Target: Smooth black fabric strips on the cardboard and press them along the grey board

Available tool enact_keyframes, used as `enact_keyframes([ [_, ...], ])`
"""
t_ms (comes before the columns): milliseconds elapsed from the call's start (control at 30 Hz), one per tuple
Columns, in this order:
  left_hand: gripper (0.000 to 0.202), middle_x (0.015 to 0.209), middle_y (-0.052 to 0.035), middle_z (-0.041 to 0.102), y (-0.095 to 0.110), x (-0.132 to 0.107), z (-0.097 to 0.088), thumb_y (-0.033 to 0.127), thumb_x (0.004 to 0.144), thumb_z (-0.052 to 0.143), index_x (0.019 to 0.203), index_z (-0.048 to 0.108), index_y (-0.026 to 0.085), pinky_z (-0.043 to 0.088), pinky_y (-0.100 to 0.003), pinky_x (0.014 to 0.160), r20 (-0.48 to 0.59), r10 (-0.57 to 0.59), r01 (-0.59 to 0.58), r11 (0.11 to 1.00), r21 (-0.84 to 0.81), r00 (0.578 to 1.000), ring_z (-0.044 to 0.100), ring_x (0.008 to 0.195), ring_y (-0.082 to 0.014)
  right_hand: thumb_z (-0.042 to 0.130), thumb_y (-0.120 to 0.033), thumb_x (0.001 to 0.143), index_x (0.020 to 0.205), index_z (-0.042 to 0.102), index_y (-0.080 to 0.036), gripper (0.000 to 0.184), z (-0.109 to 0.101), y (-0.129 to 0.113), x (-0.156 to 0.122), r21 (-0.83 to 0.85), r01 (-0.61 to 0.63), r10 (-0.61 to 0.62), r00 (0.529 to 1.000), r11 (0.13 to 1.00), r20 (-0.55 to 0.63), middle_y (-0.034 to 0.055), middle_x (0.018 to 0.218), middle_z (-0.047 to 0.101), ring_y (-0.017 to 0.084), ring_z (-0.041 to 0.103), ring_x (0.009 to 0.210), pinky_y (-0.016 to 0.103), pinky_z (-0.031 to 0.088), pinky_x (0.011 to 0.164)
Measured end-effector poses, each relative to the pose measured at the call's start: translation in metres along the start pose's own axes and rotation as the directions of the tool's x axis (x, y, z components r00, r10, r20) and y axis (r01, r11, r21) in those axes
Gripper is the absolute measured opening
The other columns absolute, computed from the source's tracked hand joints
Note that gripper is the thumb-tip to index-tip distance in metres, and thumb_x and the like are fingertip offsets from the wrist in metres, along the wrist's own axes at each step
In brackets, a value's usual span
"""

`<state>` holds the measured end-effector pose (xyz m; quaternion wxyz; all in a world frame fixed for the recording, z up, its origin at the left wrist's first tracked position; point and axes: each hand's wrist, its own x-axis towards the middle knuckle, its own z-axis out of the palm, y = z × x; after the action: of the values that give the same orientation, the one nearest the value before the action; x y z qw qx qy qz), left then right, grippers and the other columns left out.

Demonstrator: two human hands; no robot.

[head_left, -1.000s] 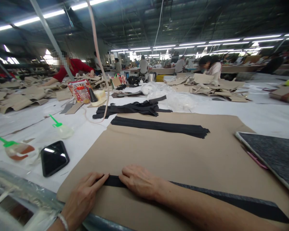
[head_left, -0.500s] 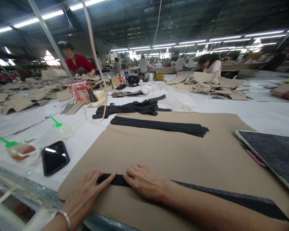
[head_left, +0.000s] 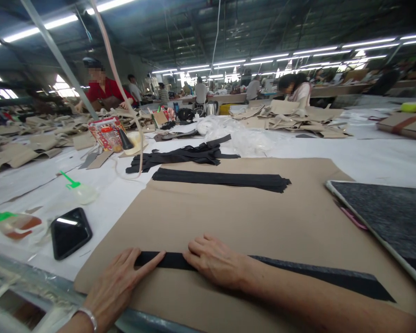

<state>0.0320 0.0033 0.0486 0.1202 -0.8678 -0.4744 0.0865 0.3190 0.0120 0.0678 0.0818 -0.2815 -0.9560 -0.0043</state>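
A long black fabric strip (head_left: pixel 175 260) lies folded lengthwise across a tan sheet (head_left: pixel 222 212), close to its front edge. A greyer face of the strip shows along its fold towards the right. My left hand (head_left: pixel 116 277) rests on the strip's left end, fingers stretched and thumb spread along it. Just to the right, my right hand (head_left: pixel 217 261) has its fingers curled and pressed onto the same strip; its fingertips are partly hidden. Further back on the sheet lies a neat bundle of black strips (head_left: pixel 218 179), with a loose heap of black strips (head_left: pixel 180 156) behind it.
On the left are a black phone (head_left: pixel 71 232) and two green-tipped squeeze bottles, one with brown liquid (head_left: pixel 19 225), one pale (head_left: pixel 83 193). A dark felt-covered board (head_left: pixel 384 208) lies at right. A hose (head_left: pixel 138 125) hangs at left. Co-workers stand behind tan pieces.
My right hand has slid slightly right along the strip, so more black shows between my hands. My left thumb and fingers are spread wider. The whole view has shifted a little.
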Motion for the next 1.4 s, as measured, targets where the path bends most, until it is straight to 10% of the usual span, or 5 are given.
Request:
enact_keyframes([
  [1000,0.078,0.111,-0.0038,0.055,0.011,0.003,-0.015,-0.005,0.080,0.026,0.134,0.024,0.053,0.045,-0.039,0.096,0.159,-0.118,0.135,0.985,-0.105,0.980,0.055,0.110,-0.0199,0.040,-0.014,0.094,0.112,0.053,-0.015,0.022,-0.018,0.012,-0.086,0.038,-0.110,0.109,0.993,0.993,0.048,0.0059,0.092,0.053,0.018,0.044,0.083,0.032,0.035,0.076],
  [1267,0.081,0.129,-0.0036,0.049,-0.002,0.000,-0.004,-0.003,0.073,0.036,0.133,0.035,0.050,0.050,-0.040,0.090,-0.183,0.001,-0.013,0.998,-0.064,0.983,0.055,0.110,-0.0225,0.041,-0.013,0.093,0.110,0.054,-0.015,0.021,-0.018,0.011,-0.092,0.038,-0.139,0.138,0.990,0.990,0.040,0.0055,0.091,0.053,0.018,0.044,0.081,0.032,0.036,0.076],
  [1400,0.067,0.126,-0.0070,0.054,0.043,0.020,-0.016,-0.002,0.076,0.034,0.135,0.043,0.029,0.048,-0.036,0.090,-0.412,0.012,-0.069,0.990,-0.124,0.911,0.054,0.109,-0.0202,0.042,-0.012,0.092,0.110,0.053,-0.015,0.022,-0.015,0.010,-0.090,0.043,-0.139,0.137,0.990,0.989,0.037,0.0060,0.093,0.054,0.018,0.045,0.084,0.032,0.036,0.077],
])
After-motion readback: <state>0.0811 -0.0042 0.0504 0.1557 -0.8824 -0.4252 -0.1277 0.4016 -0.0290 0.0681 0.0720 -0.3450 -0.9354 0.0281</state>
